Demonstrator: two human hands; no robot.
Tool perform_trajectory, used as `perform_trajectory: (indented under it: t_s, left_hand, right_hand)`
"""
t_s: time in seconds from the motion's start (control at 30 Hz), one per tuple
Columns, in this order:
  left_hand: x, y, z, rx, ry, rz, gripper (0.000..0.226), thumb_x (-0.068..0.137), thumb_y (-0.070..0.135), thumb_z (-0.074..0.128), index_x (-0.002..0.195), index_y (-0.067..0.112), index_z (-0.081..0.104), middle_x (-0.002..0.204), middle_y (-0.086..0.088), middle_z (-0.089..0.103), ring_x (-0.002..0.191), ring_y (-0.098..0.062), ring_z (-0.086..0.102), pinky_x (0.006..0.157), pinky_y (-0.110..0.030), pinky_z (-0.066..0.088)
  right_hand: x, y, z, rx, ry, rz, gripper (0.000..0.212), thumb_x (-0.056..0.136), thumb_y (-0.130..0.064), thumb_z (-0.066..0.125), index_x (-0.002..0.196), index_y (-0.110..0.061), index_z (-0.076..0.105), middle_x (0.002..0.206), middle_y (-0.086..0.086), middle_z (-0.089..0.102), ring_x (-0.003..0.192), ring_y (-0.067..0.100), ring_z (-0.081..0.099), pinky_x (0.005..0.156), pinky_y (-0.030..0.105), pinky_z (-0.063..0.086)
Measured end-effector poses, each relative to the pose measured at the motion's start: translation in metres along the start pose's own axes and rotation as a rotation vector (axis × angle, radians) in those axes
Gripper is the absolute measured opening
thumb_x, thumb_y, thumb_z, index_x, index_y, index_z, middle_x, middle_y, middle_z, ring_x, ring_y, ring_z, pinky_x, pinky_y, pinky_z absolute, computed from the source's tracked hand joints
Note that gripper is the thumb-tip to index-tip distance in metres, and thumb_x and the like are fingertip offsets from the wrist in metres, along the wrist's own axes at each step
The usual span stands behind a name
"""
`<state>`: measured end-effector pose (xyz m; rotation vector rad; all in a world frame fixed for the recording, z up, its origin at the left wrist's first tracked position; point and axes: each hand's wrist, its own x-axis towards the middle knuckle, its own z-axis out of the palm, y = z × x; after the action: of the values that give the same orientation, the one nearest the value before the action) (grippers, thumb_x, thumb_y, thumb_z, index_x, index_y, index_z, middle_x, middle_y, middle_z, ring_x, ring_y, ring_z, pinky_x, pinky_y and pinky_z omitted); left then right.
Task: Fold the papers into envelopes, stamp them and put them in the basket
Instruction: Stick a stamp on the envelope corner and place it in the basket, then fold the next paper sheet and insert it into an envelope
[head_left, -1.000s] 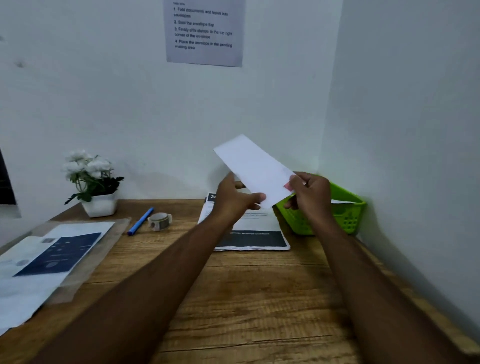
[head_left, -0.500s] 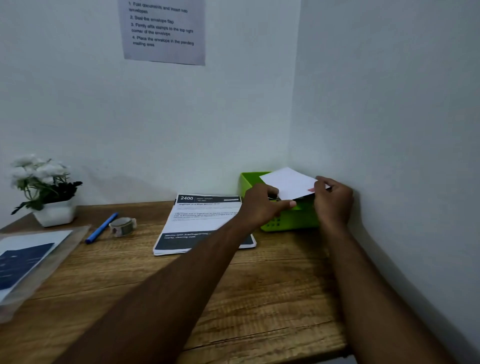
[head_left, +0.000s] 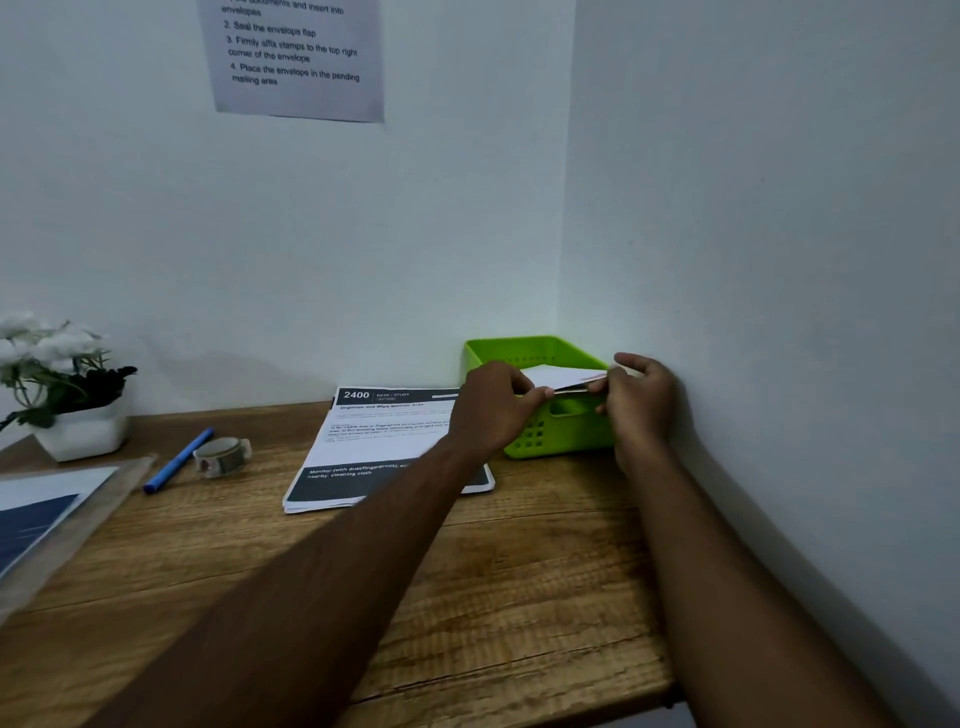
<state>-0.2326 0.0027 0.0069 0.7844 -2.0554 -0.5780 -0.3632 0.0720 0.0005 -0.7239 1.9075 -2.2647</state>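
A flat white paper envelope (head_left: 558, 376) with a small red mark at its right end is hovering over the bright green plastic basket (head_left: 540, 351), right of centre. The left hand (head_left: 493, 408) and right hand (head_left: 641, 402) are pinching its ends. Placing appears nearly done. A stack of printed sheets (head_left: 374, 447), lying left of the basket on the wooden desk (head_left: 519, 597), is probably awaiting folding. Nothing is blocking the basket.

Wall notice (head_left: 298, 57), above the printed sheet (head_left: 374, 447): "2. Seal the envelope flap", "3. Firmly affix stamps to the top right corner of the envelope", "4. Place the envelope in the pending mailing area". Sheet header: "2400".
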Motion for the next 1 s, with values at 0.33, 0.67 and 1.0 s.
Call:
perform_trajectory:
  t_s: [0.33,0.67,1.0]
  left_hand:
    - [-0.002,-0.008,-0.001,0.191,-0.062,0.024,0.037,0.086,0.046,0.062,0.111,0.019,0.066,0.122,0.001,0.06,0.115,-0.015,0.053,0.086,-0.028,0.039]
    - [-0.018,-0.047,-0.046,0.221,0.035,0.171,0.024,0.084,0.031,0.067,0.104,0.018,0.065,0.111,-0.002,0.06,0.101,-0.017,0.057,0.087,-0.035,0.045]
    - [-0.059,-0.106,-0.164,0.459,-0.249,-0.007,0.028,0.081,0.05,0.066,0.092,0.024,0.069,0.088,0.015,0.064,0.082,-0.004,0.06,0.068,-0.027,0.044]
  right_hand:
    - [-0.001,0.011,0.002,-0.113,0.044,-0.095,0.012,0.081,-0.025,0.07,0.089,-0.026,0.061,0.052,-0.006,0.061,0.054,0.012,0.062,0.074,0.047,0.057]
    - [-0.036,-0.003,0.022,-0.162,-0.13,-0.576,0.013,0.084,-0.034,0.07,0.085,-0.026,0.061,0.054,-0.004,0.057,0.052,0.011,0.056,0.053,0.028,0.04]
    - [-0.092,0.001,0.059,-0.69,-0.935,-0.915,0.031,0.074,-0.06,0.071,0.096,-0.038,0.069,0.09,-0.017,0.061,0.069,-0.007,0.048,0.059,0.018,0.03]
